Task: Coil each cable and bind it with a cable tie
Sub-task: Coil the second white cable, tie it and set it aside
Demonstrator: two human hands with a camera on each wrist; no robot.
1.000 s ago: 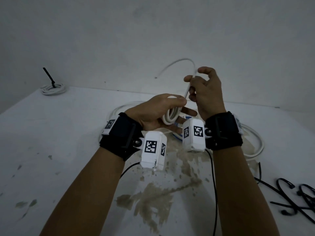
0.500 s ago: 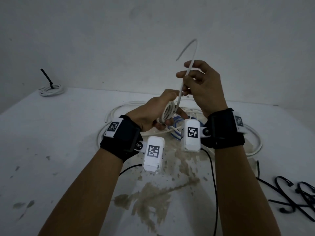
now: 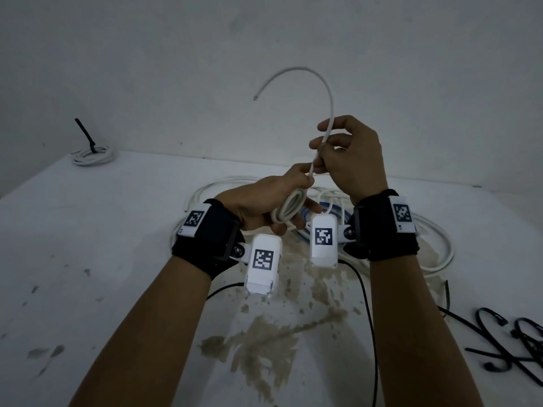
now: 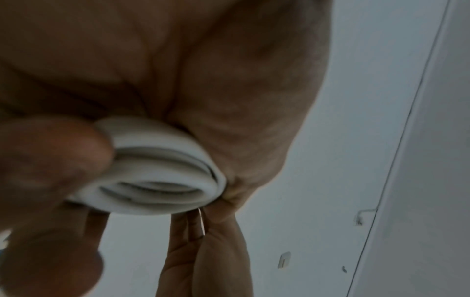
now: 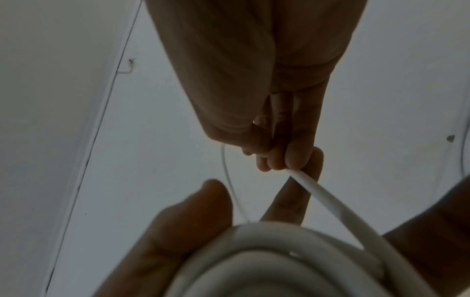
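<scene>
My left hand [image 3: 276, 201] grips a small coil of white cable [image 3: 289, 208] above the table's middle; the coil [image 4: 162, 180] fills the left wrist view between thumb and fingers. My right hand [image 3: 346, 154] pinches the same cable's free tail [image 3: 326, 92] just above the coil. The tail arcs up and to the left, ending in a bare tip. In the right wrist view, the fingers [image 5: 287, 152] hold the cable [image 5: 328, 199] where it runs down into the coil [image 5: 267, 255].
Loose white cables [image 3: 435, 254] and a blue one [image 3: 329, 207] lie on the white table [image 3: 88, 245] under my hands. A coiled white cable bound with a black tie [image 3: 92, 152] sits far left. Several black cable ties [image 3: 511, 345] lie at the right edge.
My right hand has moved up and slid along the cable; the free tail now arcs higher and to the left. My left hand has turned the coil more edge-on.
</scene>
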